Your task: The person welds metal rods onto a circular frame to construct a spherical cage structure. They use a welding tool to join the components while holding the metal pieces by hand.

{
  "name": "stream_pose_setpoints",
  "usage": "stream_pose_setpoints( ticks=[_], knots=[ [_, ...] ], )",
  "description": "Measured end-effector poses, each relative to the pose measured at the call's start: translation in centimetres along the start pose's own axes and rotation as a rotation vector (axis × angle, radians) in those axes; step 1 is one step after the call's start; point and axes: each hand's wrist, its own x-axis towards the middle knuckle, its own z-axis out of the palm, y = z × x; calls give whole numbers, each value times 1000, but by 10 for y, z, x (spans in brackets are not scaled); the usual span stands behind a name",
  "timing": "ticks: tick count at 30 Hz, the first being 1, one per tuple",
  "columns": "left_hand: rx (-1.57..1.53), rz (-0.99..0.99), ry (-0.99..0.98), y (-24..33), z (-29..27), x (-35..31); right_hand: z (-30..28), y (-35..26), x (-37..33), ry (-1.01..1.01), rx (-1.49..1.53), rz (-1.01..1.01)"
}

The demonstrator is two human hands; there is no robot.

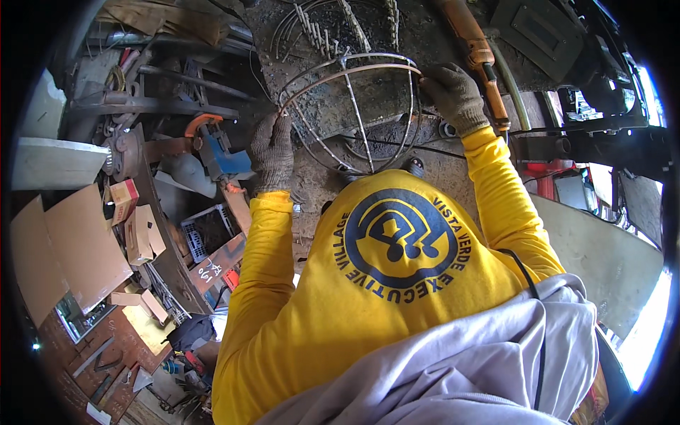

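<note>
Both my hands wear grey knitted gloves. Between them is a round, open metal frame [358, 117] made of bent rods: curved hoops at the far side, with thin ribs running down to a point near my shirt. My left hand [272, 150] is closed at the frame's left end, fingertips up at the hoop. At the opposite end, my right hand [453, 95] has its fingers curled round the hoop. The frame leans over the near edge of a dark, dirty workbench [312, 106].
Short metal rods [315, 32] and wire coils lie at the bench's far side. An orange power tool [471, 42] rests right of my right hand, near a dark welding mask [538, 35]. Leftward stand a blue-and-orange clamp-like tool [223, 152], metal bars and cardboard boxes [142, 234].
</note>
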Motion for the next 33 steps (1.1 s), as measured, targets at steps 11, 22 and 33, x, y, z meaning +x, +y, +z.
stream_pose_setpoints(
  ticks=[11,22,33],
  knots=[
    [-14,-37,-71,9,-2,3,2,0,0,45,32,-21],
    [-147,-51,-63,3,-3,-4,4,1,-1,73,34,-50],
    [13,-76,-16,27,4,0,-9,14,0,128,171,-114]
  ],
)
